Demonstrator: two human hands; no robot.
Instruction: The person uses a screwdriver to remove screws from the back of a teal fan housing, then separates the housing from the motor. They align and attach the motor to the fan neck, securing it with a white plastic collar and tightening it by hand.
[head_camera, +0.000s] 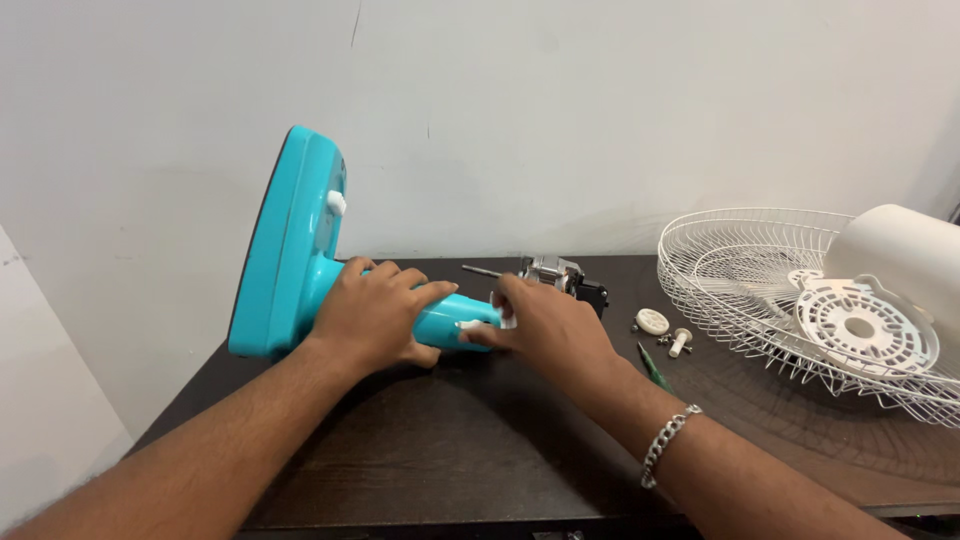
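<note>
A turquoise fan stand (290, 250) lies on its side on the dark wooden table (450, 450), its flat base standing upright at the left. My left hand (375, 312) is wrapped around its neck. My right hand (545, 325) grips the white joint at the neck's end, where the bare metal fan motor (560, 272) with its shaft sits. A silver chain bracelet is on my right wrist.
A white wire fan guard (760, 270) lies at the right with a white motor cover (900, 255) and a round white plastic plate (865, 325) in it. Small white knobs and screws (665, 330) and a green-handled screwdriver (655, 368) lie beside my right forearm. A grey wall stands behind.
</note>
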